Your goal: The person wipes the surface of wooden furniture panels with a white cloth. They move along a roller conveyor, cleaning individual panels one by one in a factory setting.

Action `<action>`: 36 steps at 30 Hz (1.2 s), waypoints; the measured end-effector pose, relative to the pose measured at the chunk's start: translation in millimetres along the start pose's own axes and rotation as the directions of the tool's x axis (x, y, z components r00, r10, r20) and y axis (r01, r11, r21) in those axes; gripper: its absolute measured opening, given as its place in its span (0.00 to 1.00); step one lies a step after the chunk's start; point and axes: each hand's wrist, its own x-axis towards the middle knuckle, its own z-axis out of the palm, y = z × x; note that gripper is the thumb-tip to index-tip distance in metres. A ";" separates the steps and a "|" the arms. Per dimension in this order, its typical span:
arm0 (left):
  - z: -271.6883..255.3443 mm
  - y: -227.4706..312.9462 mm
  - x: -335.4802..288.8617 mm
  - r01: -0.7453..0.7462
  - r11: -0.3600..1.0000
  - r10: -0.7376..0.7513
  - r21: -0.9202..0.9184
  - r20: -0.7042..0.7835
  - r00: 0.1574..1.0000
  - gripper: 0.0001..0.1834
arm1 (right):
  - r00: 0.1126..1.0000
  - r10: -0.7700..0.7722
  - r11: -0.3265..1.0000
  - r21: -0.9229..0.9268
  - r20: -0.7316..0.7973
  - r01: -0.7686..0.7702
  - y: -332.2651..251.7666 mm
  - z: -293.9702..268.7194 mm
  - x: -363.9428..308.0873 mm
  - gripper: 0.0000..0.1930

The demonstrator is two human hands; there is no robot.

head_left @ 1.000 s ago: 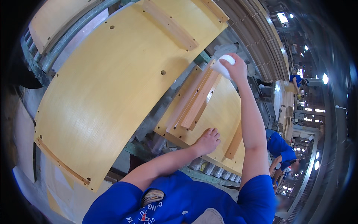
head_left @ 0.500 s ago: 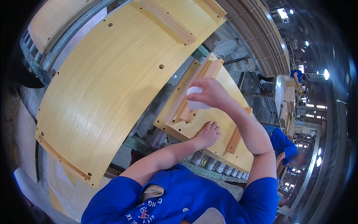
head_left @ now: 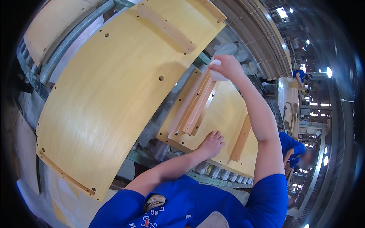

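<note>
My right hand (head_left: 231,68) pinches a white folded sheet (head_left: 218,74), like a piece of sandpaper or cloth, against the far end of a wooden rail (head_left: 198,108). The rail stands along a drilled yellow plywood panel (head_left: 224,117). My left hand (head_left: 213,145) lies on the panel near its front edge, fingers slightly bent and holding nothing. A shorter wooden batten (head_left: 241,140) is fixed to the panel on the right. Whether the sheet is paper or cloth I cannot tell.
A larger curved plywood panel (head_left: 110,91) with battens and holes fills the left. A roller conveyor (head_left: 224,174) runs under the work. Stacked brown boards (head_left: 254,34) stand at the far right. A co-worker in blue (head_left: 291,148) is at the right.
My right hand has slid the white sheet away from me along the rail, up to its far end. The left hand stays on the panel. The view has shifted slightly.
</note>
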 end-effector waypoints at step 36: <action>14.5 21.5 -6.3 -0.128 0.970 0.160 0.209 -0.146 0.976 0.14 | 0.937 -0.109 -0.970 -0.170 -0.332 -0.173 101.7 149.7 -340.9 0.31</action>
